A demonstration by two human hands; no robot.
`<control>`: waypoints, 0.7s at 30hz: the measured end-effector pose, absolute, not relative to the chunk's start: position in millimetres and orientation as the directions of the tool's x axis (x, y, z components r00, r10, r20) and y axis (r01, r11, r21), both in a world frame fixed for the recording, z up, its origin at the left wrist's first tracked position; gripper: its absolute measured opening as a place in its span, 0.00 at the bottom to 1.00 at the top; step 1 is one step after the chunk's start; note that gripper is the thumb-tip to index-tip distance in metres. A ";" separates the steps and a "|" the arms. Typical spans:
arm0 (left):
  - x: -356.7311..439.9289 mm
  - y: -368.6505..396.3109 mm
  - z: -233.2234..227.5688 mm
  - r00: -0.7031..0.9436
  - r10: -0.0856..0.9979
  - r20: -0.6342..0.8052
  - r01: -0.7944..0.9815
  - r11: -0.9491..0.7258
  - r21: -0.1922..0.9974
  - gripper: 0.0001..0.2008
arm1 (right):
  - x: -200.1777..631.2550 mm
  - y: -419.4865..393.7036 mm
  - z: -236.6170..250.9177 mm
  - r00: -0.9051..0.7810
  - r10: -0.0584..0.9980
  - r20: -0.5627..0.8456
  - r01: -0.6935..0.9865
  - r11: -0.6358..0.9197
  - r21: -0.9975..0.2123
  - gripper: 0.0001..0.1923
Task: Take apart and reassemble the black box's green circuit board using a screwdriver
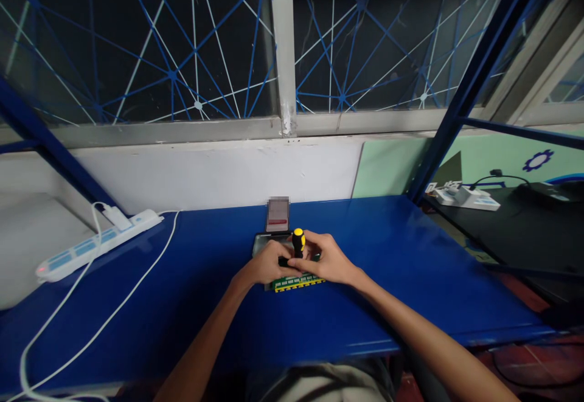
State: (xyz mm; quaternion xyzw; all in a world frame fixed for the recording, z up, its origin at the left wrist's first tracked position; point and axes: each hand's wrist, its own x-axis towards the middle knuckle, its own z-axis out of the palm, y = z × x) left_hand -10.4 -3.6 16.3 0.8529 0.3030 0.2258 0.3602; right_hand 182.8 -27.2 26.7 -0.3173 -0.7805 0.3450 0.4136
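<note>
A small screwdriver with a yellow and black handle stands upright between my hands. My right hand is closed around its handle. My left hand rests beside it, fingers curled on the dark lower part of the tool, over a green circuit board with a yellow edge strip. The board lies on the blue table. A grey metal tray or case sits just behind my hands, mostly hidden by them.
A small card with a blurred label stands behind the tray. A white power strip with a plugged cable lies at the table's left. A second power strip sits on a dark bench at the right. A blue diagonal frame post rises at right.
</note>
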 end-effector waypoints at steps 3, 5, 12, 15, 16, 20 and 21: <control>-10.1 -3.9 17.1 0.718 0.674 0.175 0.343 -0.562 0.753 0.14 | 182.3 -27.2 26.7 -0.447 0.776 0.445 0.226 0.579 -0.783 0.14; -10.6 -4.6 18.4 0.723 0.668 0.178 0.340 -0.567 0.750 0.11 | 182.7 -27.6 27.6 -0.448 0.778 0.441 0.222 0.574 -0.788 0.12; -11.3 -3.2 16.2 0.731 0.656 0.191 0.328 -0.583 0.743 0.09 | 184.1 -28.3 29.2 -0.457 0.786 0.417 0.185 0.542 -0.820 0.14; -11.0 -2.2 14.8 0.721 0.665 0.196 0.336 -0.582 0.741 0.10 | 183.9 -28.3 28.5 -0.452 0.790 0.414 0.189 0.538 -0.821 0.14; -10.8 -2.3 15.3 0.721 0.664 0.197 0.335 -0.583 0.740 0.09 | 183.9 -28.4 28.3 -0.451 0.794 0.409 0.191 0.533 -0.824 0.14; -10.5 -4.2 19.4 0.744 0.640 0.192 0.315 -0.589 0.745 0.04 | 184.1 -28.5 28.2 -0.450 0.801 0.394 0.194 0.518 -0.833 0.12; -10.4 -4.6 19.9 0.747 0.636 0.191 0.311 -0.589 0.746 0.04 | 184.1 -28.4 28.2 -0.453 0.800 0.393 0.192 0.518 -0.833 0.11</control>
